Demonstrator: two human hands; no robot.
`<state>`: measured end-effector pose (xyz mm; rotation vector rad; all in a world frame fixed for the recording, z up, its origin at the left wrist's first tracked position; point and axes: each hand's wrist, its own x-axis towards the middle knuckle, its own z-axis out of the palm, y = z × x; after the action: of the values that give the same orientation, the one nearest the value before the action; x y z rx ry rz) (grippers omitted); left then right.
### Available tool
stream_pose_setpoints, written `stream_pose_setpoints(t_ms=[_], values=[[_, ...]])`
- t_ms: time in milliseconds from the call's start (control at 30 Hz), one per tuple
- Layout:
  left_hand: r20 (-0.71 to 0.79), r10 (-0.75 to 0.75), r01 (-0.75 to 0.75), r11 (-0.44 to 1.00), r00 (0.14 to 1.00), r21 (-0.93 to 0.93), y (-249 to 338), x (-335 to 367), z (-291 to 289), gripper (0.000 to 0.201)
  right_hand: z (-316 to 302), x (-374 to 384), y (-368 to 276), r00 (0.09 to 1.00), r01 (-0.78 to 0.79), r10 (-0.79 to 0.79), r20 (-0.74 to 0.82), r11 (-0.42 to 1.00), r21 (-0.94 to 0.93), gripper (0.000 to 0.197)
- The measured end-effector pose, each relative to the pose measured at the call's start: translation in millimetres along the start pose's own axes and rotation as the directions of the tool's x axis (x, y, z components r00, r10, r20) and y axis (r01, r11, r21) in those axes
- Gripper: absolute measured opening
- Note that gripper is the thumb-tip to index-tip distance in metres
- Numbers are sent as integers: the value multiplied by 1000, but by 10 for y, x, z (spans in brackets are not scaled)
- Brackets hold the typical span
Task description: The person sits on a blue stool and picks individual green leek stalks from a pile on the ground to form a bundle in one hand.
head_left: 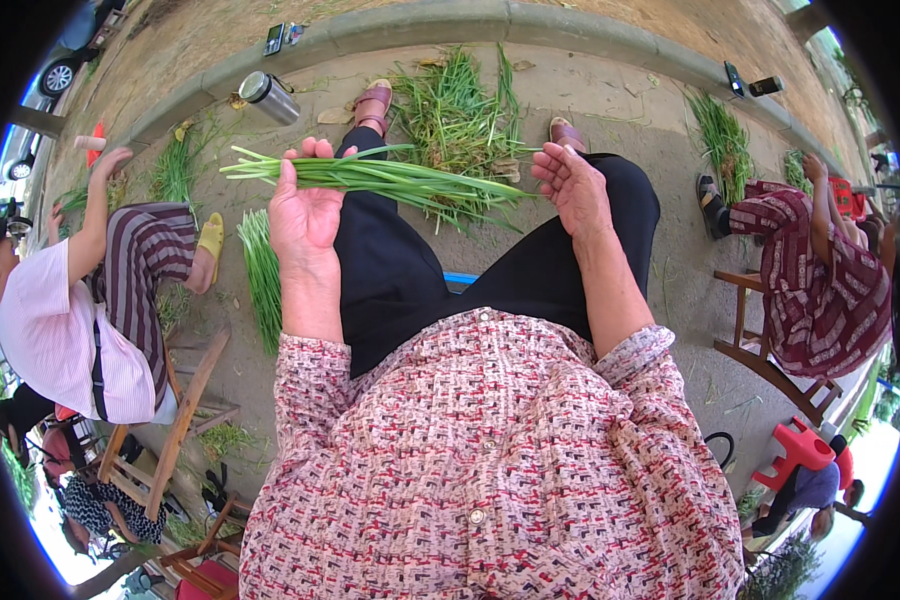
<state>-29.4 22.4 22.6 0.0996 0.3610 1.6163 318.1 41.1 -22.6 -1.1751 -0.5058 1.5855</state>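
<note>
My left hand (308, 205) is palm up, with its fingers and thumb around a bunch of long green garlic chives (400, 180). The pale stem ends stick out to the left and the leaf tips spread to the right, above my knees. Near those tips, my right hand (578, 195) is raised with its fingers loosely bent and apart, and I see nothing in it. A heap of loose chives (455, 120) lies on the ground between my feet. Beside my left leg lies a neater bunch of chives (260, 280).
A steel tumbler (270, 97) stands ahead on the left, before a concrete kerb (410, 28). One person in striped trousers (150, 260) sits at left, another in patterned dark-red clothes (820, 270) at right. More chives (722, 140) lie near the right person. A red plastic stool (798, 450) is behind.
</note>
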Motion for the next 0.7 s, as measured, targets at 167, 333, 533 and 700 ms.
stream_pose_setpoints(t_ms=[167,333,533,700], values=[[22,37,-37,999,999,-5,142,3,-41,18,9,-19,-31,1000,2,-2,-17,1000,10,28],[-30,74,-75,997,997,-20,296,20,-103,20,-1,-22,-38,999,14,-14,-40,1000,-8,25],[-47,100,-103,993,994,-58,410,13,-108,21,-20,-37,26,998,60,-61,-9,994,-92,20],[-59,111,-114,992,992,-62,442,28,-141,20,-4,-36,36,998,24,-6,61,953,-303,15]])
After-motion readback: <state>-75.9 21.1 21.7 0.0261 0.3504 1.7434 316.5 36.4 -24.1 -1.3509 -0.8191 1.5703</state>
